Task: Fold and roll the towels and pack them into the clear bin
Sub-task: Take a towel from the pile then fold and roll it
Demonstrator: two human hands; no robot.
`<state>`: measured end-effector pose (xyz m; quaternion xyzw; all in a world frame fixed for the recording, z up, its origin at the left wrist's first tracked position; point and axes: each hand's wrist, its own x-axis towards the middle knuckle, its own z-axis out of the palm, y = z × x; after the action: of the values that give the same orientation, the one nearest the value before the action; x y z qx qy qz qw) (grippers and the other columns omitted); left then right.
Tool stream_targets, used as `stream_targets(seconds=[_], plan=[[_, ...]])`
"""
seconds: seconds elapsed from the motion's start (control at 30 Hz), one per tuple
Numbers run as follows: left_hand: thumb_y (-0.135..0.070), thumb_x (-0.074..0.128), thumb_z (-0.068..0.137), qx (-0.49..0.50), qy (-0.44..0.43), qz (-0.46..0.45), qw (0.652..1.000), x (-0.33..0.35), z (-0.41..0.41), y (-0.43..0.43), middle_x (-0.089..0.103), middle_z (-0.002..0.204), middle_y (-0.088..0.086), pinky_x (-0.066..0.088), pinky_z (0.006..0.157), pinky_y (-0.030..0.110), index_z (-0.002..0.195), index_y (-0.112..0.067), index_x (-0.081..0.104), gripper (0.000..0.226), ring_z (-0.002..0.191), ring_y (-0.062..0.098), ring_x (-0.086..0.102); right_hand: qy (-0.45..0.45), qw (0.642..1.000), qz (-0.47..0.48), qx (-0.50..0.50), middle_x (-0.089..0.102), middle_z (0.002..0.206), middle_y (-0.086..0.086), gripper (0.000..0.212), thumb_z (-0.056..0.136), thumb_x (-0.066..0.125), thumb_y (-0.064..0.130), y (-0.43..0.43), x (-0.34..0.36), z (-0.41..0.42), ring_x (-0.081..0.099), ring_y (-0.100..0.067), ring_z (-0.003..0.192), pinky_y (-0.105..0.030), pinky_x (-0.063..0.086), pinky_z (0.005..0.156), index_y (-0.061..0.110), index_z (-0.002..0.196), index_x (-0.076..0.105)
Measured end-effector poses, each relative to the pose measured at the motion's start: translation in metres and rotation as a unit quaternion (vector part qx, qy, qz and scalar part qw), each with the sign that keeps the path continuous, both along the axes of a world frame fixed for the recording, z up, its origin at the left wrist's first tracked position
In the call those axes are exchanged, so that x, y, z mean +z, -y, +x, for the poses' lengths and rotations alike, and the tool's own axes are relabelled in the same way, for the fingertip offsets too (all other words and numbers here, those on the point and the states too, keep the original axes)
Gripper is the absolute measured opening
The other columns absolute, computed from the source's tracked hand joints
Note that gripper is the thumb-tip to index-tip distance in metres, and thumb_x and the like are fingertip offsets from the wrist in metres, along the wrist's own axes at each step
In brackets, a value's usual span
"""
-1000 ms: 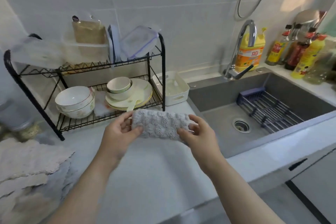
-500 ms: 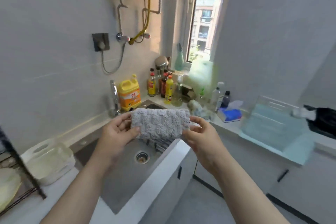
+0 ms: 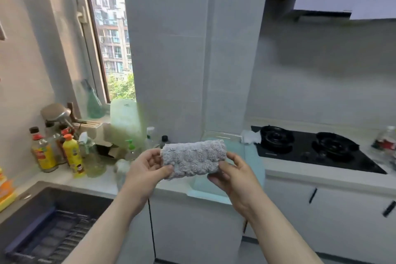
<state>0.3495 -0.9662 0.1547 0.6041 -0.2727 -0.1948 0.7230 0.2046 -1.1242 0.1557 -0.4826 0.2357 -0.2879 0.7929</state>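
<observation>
Now that we have swung away from the sink, our left hand grips the left end of the rolled towel, fingers curled round it, and our right hand pinches the right end likewise. The roll hangs in the air just before the clear bin, newly in view on the table. Rolling looks finished, so we judge packing comes next.

text: none readable | bottle labels: too blurred to read
</observation>
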Motion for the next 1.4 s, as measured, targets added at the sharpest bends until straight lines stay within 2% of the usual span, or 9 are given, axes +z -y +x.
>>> stream_targets(seconds=[0.47,0.7,0.8,0.9,1.0,1.07,1.2,1.33,1.4], plan=[[0.015,0.069,0.076,-0.079,-0.010,0.086,0.993,-0.058,0.153,0.226,0.071,0.097,0.009,0.057,0.073,0.024,0.100,-0.007,0.057,0.035,0.090,0.021,0.070,0.095,0.972,0.196,-0.092,0.073,0.093,-0.020,0.029,0.089,0.035,-0.018,0.195,-0.052,0.140,0.067,-0.028,0.093,-0.031,0.060,0.077,-0.010,0.102,0.060],[0.003,0.077,0.069,-0.161,0.089,0.213,0.960,-0.100,0.219,0.317,0.063,0.073,0.008,0.044,0.057,0.021,0.083,-0.007,0.053,0.030,0.063,0.010,0.056,0.036,0.949,0.271,-0.155,0.068,0.115,-0.019,0.029,0.098,0.041,0.002,0.286,-0.108,0.233,0.065,-0.033,0.103,-0.048,0.055,0.084,0.006,0.120,0.060],[-0.005,0.076,0.073,-0.176,0.119,0.240,0.947,-0.122,0.233,0.333,0.066,0.083,0.007,0.050,0.070,0.030,0.079,-0.024,0.059,0.026,0.074,0.016,0.062,0.004,0.922,0.323,-0.213,0.065,0.119,-0.021,0.028,0.099,0.042,0.007,0.321,-0.145,0.248,0.064,-0.034,0.106,-0.048,0.052,0.087,0.000,0.120,0.060],[-0.001,0.064,0.085,-0.153,0.106,0.259,0.948,-0.140,0.249,0.334,0.065,0.084,0.000,0.049,0.077,0.028,0.083,-0.019,0.063,0.018,0.081,0.012,0.061,-0.068,0.910,0.348,-0.215,0.068,0.102,-0.017,0.024,0.099,0.041,0.013,0.345,-0.179,0.254,0.066,-0.032,0.087,-0.043,0.056,0.073,0.004,0.103,0.064],[-0.013,0.057,0.092,-0.148,0.069,0.291,0.943,-0.157,0.261,0.333,0.061,0.080,0.008,0.049,0.073,0.039,0.076,-0.022,0.064,0.019,0.070,0.018,0.057,-0.171,0.916,0.302,-0.202,0.067,0.082,-0.015,0.020,0.092,0.046,0.008,0.364,-0.212,0.270,0.063,-0.028,0.067,-0.037,0.056,0.062,0.007,0.082,0.064],[-0.026,0.055,0.092,-0.148,0.030,0.309,0.939,-0.168,0.266,0.334,0.061,0.084,0.011,0.051,0.082,0.046,0.081,-0.021,0.064,0.015,0.082,0.031,0.059,-0.237,0.922,0.245,-0.186,0.065,0.083,-0.017,0.016,0.086,0.046,0.004,0.372,-0.231,0.288,0.060,-0.027,0.066,-0.037,0.055,0.061,0.006,0.084,0.062],[-0.016,0.052,0.096,-0.138,-0.060,0.324,0.934,-0.181,0.265,0.343,0.061,0.094,0.015,0.048,0.076,0.026,0.092,-0.014,0.065,0.014,0.094,0.033,0.059,-0.314,0.926,0.128,-0.169,0.065,0.096,-0.012,0.016,0.086,0.042,0.003,0.383,-0.268,0.334,0.061,-0.026,0.081,-0.037,0.057,0.073,0.009,0.092,0.055],[-0.010,0.051,0.095,-0.141,-0.089,0.329,0.929,-0.187,0.263,0.352,0.067,0.102,0.005,0.049,0.089,0.031,0.097,-0.020,0.067,0.019,0.101,0.024,0.062,-0.415,0.898,-0.008,-0.149,0.055,0.094,-0.004,0.006,0.092,0.044,0.010,0.378,-0.280,0.361,0.054,-0.021,0.087,-0.030,0.044,0.074,0.011,0.097,0.045],[-0.009,0.049,0.095,-0.142,-0.094,0.328,0.929,-0.188,0.263,0.354,0.068,0.105,0.002,0.049,0.093,0.034,0.097,-0.025,0.068,0.025,0.103,0.020,0.063,-0.495,0.849,-0.116,-0.142,0.055,0.098,-0.008,0.006,0.093,0.047,0.017,0.377,-0.290,0.356,0.054,-0.026,0.091,-0.031,0.042,0.075,0.012,0.092,0.048]])
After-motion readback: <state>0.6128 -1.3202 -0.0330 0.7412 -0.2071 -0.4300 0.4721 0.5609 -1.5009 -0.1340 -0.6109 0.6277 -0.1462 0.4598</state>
